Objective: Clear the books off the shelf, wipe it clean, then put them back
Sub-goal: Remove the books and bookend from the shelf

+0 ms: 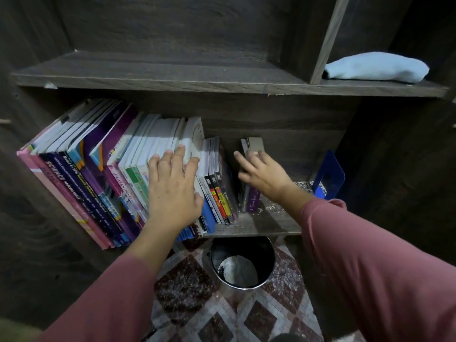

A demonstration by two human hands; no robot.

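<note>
A row of books (93,154) fills the left and middle of the lower shelf (256,225), leaning left. My left hand (172,188) lies flat with straight fingers on the tops and spines of the white books in the middle. My right hand (261,174) reaches to a small group of thin books (253,196) standing apart on the right, its fingers on their top edge; the view is blurred there. A light blue cloth (377,67) lies folded on the upper right shelf.
A blue bookend (330,174) stands at the shelf's right end. The upper left shelf (148,77) holds nothing. Below the shelf a black bin (243,262) stands on a patterned tile floor. Dark wooden walls close in both sides.
</note>
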